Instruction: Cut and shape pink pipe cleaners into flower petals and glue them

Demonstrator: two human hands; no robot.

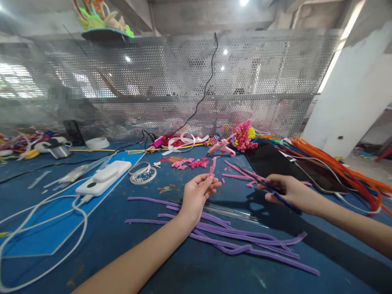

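My left hand [198,192] is raised over the blue table [128,245], fingers pinched on a short pink pipe-cleaner piece [212,164] that sticks upward. My right hand [288,191] is closed on blue-handled scissors [277,193], its tip pointing left toward several loose pink pipe cleaners [241,173]. Below both hands lie several long purple pipe cleaners [232,239] spread across the table. Small pink cut pieces [191,163] sit just beyond my left hand.
A white power bank [102,177] with white cable [61,216] lies left. A tape roll [142,173], pink glue gun [222,148], dark tablet [269,161] and orange pipe-cleaner bundle [337,169] sit behind. A perforated metal screen [183,81] backs the table.
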